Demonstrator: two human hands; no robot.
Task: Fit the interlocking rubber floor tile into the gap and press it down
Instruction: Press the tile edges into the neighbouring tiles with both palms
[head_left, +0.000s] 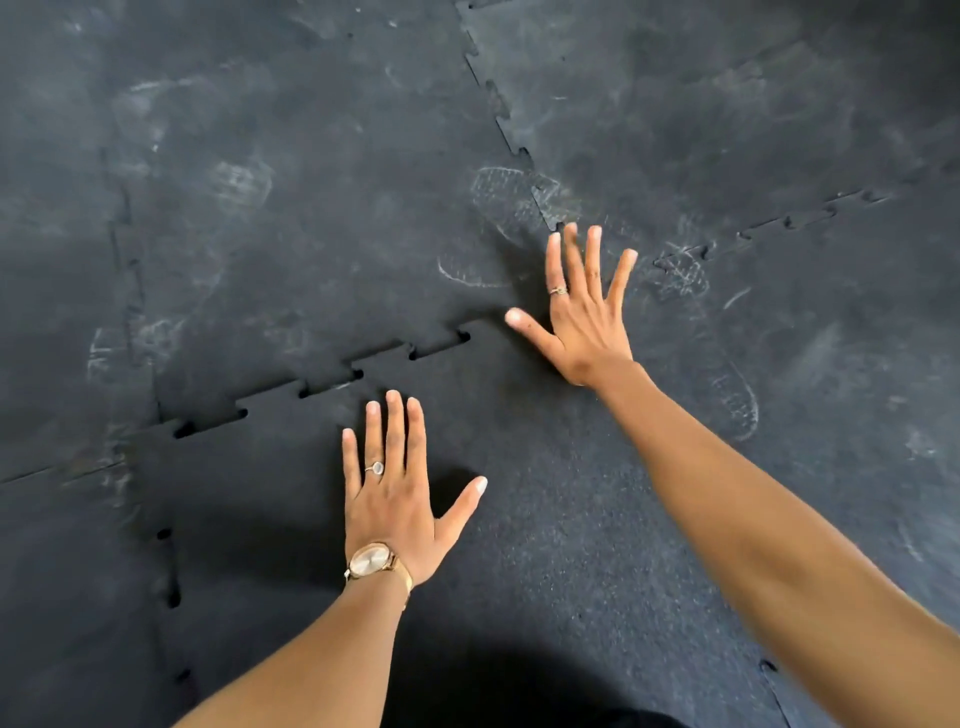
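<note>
A black interlocking rubber floor tile (545, 519) lies in the gap among the other floor tiles, clean and speckled next to its dusty neighbours. Its toothed far edge (332, 382) meets the tile beyond it, with small dark gaps showing along the teeth. My left hand (397, 499) lies flat on the tile, fingers spread, with a ring and a gold watch. My right hand (582, 317) rests flat with fingers apart at the tile's far right corner, where several seams meet. Neither hand holds anything.
Dusty black rubber tiles (291, 218) with pale shoe prints surround the new tile. A puzzle seam (498, 104) runs away at the upper middle, another seam (779, 223) goes right, and a further toothed seam (169, 571) borders the tile's left side.
</note>
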